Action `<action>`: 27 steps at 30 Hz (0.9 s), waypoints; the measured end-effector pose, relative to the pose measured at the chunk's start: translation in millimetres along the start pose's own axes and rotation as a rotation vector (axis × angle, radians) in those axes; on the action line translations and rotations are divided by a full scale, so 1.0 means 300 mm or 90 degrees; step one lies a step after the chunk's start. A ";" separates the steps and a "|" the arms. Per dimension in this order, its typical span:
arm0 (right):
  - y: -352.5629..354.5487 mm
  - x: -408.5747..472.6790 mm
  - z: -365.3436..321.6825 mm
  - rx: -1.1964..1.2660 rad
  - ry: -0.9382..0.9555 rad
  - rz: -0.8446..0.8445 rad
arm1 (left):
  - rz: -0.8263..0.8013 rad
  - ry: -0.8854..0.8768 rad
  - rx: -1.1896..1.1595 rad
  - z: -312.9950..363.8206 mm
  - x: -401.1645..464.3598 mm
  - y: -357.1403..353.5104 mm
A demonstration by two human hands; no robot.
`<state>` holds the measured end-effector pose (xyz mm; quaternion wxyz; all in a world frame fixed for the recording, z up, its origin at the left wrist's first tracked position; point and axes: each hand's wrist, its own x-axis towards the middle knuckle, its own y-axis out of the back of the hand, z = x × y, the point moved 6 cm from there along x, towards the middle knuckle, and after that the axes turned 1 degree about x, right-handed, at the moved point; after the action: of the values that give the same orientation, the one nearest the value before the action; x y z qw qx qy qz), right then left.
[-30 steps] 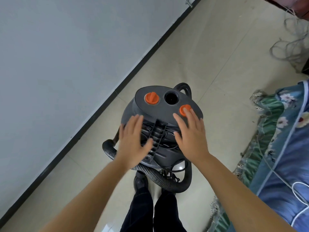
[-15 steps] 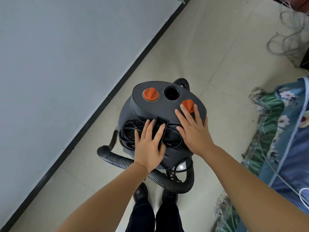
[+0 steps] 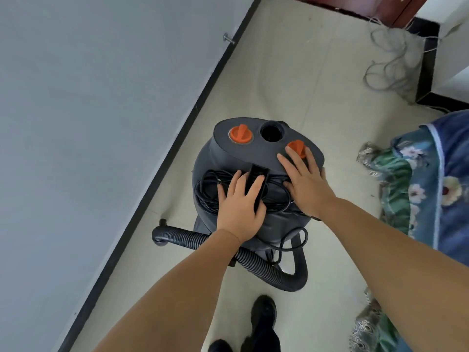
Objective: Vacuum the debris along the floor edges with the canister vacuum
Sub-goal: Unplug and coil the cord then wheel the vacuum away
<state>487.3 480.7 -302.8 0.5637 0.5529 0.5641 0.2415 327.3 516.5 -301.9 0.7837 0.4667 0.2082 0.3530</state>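
The dark grey plastic canister vacuum [image 3: 256,174] is standing on the pale tiled floor [image 3: 291,80], near the black skirting strip [image 3: 203,90] at the foot of the grey wall. Both hands are resting on its domed top.

The left hand [image 3: 238,207] is lying with fingers closing over the black moulded carry handle [image 3: 258,179], which the coiled black power cord [image 3: 208,189] is wrapped around; the hold looks partial, not a full fist. This placement is judged preparatory to lifting or shifting the unit. The right hand [image 3: 304,181] is lying open and flat, gripping nothing, with fingertips touching the right orange knob [image 3: 297,146]; it is probably steadying the body or reaching for a control. The left orange knob [image 3: 241,134] and the open round port [image 3: 271,132] are untouched. The black ribbed hose [image 3: 258,262] is trailing on the floor behind the canister, so suction work is judged not yet begun.

Against the frame half a second earlier, the hand positions are holding nearly unchanged. The viewpoint is tilting upward, bringing the tangle of grey wire [image 3: 390,59] and the floral blue bedding [image 3: 431,179] further into view.
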 end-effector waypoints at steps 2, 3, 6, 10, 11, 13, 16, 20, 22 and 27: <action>0.044 0.080 0.041 0.005 -0.007 0.000 | -0.007 -0.001 0.003 0.004 0.105 -0.010; 0.068 0.124 0.061 0.007 -0.010 0.000 | -0.006 0.001 0.007 0.007 0.160 -0.012; 0.140 0.254 0.121 0.011 -0.015 0.004 | -0.012 0.004 0.007 0.016 0.316 -0.019; 0.226 0.404 0.201 0.008 -0.018 0.003 | -0.022 -0.001 0.012 0.030 0.517 -0.029; 0.245 0.438 0.224 0.011 -0.020 0.007 | -0.024 -0.004 0.009 0.036 0.565 -0.032; 0.283 0.502 0.273 0.014 -0.032 0.008 | -0.024 -0.017 0.005 0.050 0.661 -0.039; 0.343 0.592 0.349 0.030 -0.056 0.014 | -0.040 -0.040 -0.003 0.068 0.813 -0.058; 0.419 0.701 0.461 0.049 -0.115 0.007 | -0.064 -0.080 -0.012 0.106 1.013 -0.088; 0.457 0.761 0.528 0.051 -0.139 0.012 | -0.061 -0.111 -0.011 0.138 1.122 -0.095; 0.550 0.910 0.709 0.068 -0.199 0.022 | -0.075 -0.162 -0.012 0.223 1.388 -0.145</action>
<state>804.8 695.7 -308.4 0.6103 0.6224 0.4720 0.1320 663.4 775.0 -306.7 0.8275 0.4874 0.1311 0.2459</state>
